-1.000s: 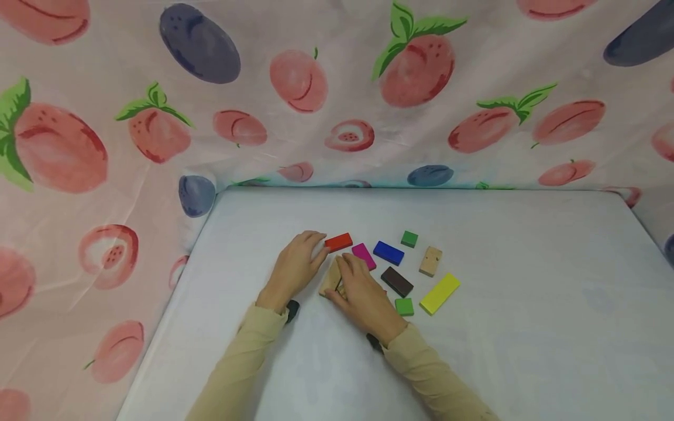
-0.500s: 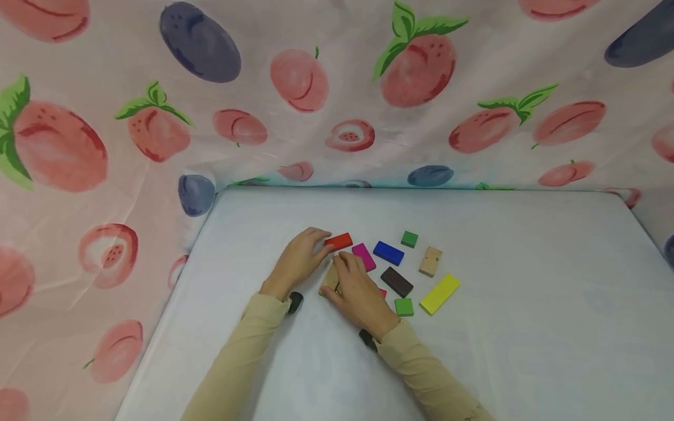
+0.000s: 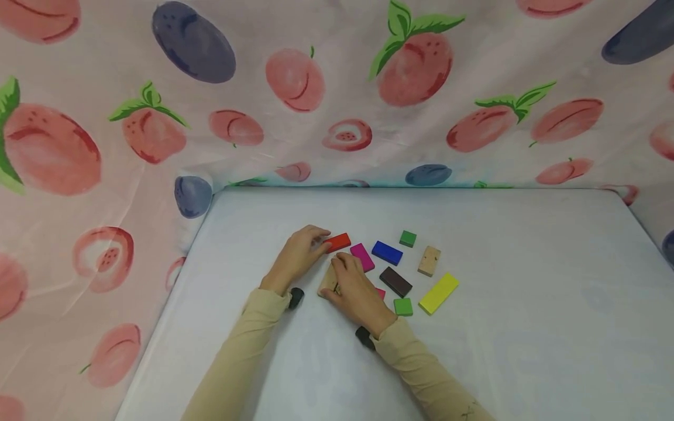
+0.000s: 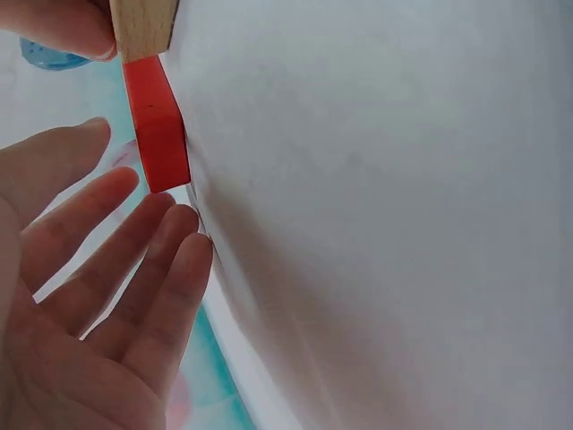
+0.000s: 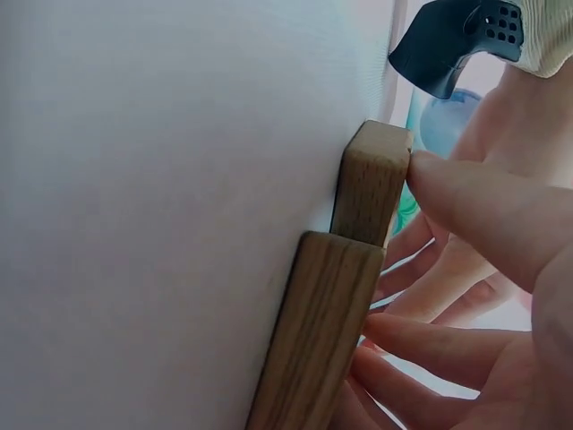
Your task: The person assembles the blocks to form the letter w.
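My left hand (image 3: 295,260) is beside a red block (image 3: 338,242); its thumb is near the block's left end. The left wrist view shows its fingers spread, with the red block (image 4: 163,134) just beyond the fingertips. The right hand (image 3: 360,292) lies over plain wooden blocks (image 3: 326,285), partly hiding them. In the right wrist view its thumb touches a shorter wooden block (image 5: 372,184). Its other fingers touch a longer wooden block (image 5: 318,331) that sits against the shorter one. A magenta block (image 3: 362,257) lies by the right fingertips.
Right of the hands lie a blue block (image 3: 387,252), a dark brown block (image 3: 396,282), a yellow block (image 3: 439,293), a small wooden block (image 3: 429,261) and two green blocks. A pinkish-red block (image 3: 381,293) shows partly beside the right hand. A fruit-patterned cloth stands behind the white table (image 3: 526,304).
My left hand has shifted slightly toward the red block. The right hand has moved a little left over the wooden blocks, uncovering part of the pinkish-red block.
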Tool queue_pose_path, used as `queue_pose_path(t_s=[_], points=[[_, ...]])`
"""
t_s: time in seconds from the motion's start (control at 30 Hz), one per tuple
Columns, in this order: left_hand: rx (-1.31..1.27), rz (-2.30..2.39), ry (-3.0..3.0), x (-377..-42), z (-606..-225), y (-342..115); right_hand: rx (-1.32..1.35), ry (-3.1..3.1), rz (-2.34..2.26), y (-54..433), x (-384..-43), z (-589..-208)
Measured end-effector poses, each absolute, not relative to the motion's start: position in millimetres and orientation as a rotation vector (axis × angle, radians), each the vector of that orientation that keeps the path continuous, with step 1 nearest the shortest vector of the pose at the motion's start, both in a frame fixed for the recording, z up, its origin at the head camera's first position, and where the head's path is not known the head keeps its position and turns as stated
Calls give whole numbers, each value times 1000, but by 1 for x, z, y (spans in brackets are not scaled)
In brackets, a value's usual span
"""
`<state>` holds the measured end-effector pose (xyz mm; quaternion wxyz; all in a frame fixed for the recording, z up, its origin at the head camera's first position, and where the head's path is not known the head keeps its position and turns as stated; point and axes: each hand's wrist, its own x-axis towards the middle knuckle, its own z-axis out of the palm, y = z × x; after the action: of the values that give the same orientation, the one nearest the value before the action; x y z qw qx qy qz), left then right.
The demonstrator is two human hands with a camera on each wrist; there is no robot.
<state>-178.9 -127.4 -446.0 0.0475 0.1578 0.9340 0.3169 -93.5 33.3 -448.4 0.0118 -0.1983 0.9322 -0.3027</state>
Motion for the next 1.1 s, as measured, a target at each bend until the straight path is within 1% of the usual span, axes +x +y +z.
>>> queue_pose_path(t_s=[0.5,1.1], points=[[461,1109,2732,-183,-446,-123,-586,2865,-958,34,-95,-447],[418,1048,2741,-184,-444,-119,-603,2858,-968,34,-95,-448]])
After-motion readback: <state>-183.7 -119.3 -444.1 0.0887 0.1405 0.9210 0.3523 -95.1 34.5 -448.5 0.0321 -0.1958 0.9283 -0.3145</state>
